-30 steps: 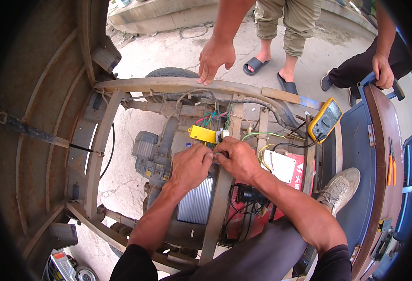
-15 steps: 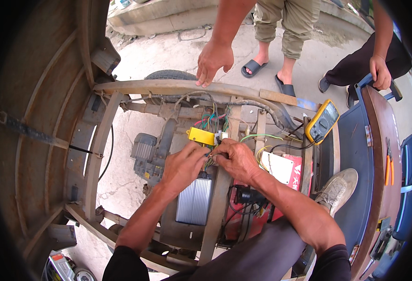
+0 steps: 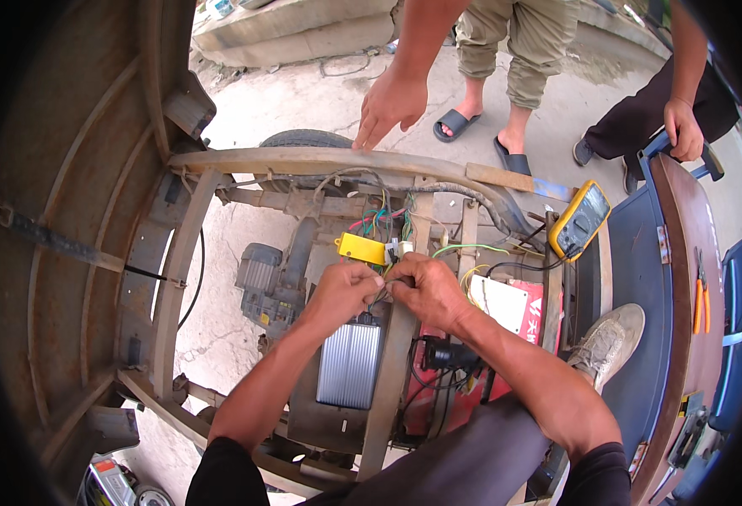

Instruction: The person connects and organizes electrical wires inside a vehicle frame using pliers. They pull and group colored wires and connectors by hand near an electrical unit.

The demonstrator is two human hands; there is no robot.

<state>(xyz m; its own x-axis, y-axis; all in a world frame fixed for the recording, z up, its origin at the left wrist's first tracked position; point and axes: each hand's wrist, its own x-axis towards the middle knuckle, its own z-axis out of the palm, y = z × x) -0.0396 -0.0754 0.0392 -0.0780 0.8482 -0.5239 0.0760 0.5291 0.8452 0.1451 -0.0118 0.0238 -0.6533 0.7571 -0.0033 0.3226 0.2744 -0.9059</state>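
Observation:
My left hand [image 3: 347,293] and my right hand [image 3: 432,284] meet over the middle of a metal vehicle frame. Both are closed in pinches on thin wires, whose ends are mostly hidden by my fingers. Just beyond my fingertips lies a yellow box [image 3: 361,248], with a white plug connector [image 3: 405,248] beside it. A bundle of coloured wires [image 3: 379,221] spreads out behind the box. Below my hands sits a silver finned controller [image 3: 348,367], and the wires run down toward its top end.
A yellow multimeter [image 3: 582,219] rests on the frame at the right. Orange-handled pliers [image 3: 701,295] lie on a brown panel. Another person's hand [image 3: 392,105] is at the far frame rail [image 3: 303,158]; a further hand [image 3: 683,131] holds a blue edge. A motor [image 3: 261,278] sits left.
My left fingers have shifted slightly and pinch closer beside my right hand. The yellow box has moved a little. The other person's hand at the far rail has shifted slightly.

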